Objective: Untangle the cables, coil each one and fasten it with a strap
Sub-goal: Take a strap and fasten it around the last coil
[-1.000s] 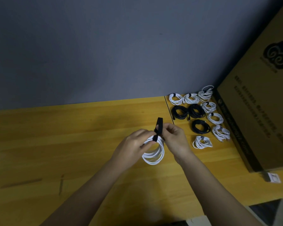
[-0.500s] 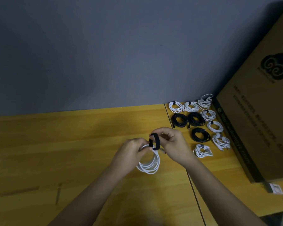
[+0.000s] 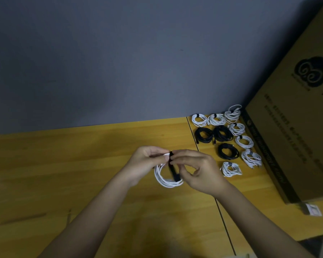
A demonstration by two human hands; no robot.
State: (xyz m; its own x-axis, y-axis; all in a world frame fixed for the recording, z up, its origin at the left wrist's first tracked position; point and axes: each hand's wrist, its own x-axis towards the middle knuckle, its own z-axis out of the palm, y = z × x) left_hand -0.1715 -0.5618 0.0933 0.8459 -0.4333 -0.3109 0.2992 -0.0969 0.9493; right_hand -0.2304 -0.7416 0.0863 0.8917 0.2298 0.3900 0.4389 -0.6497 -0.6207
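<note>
A dark swirling cloud-shaped emblem (image 3: 310, 74) is printed on the side of the large cardboard box (image 3: 295, 138) at the right. A tiny line of lettering is set under the emblem, and large dark characters are cut off by the right edge of the frame; neither can be read. Two slanting lines of small dark print run across the box face, and a printed dark strip runs along its lower edge, all too blurred to be made out. No word or number can be read.
</note>
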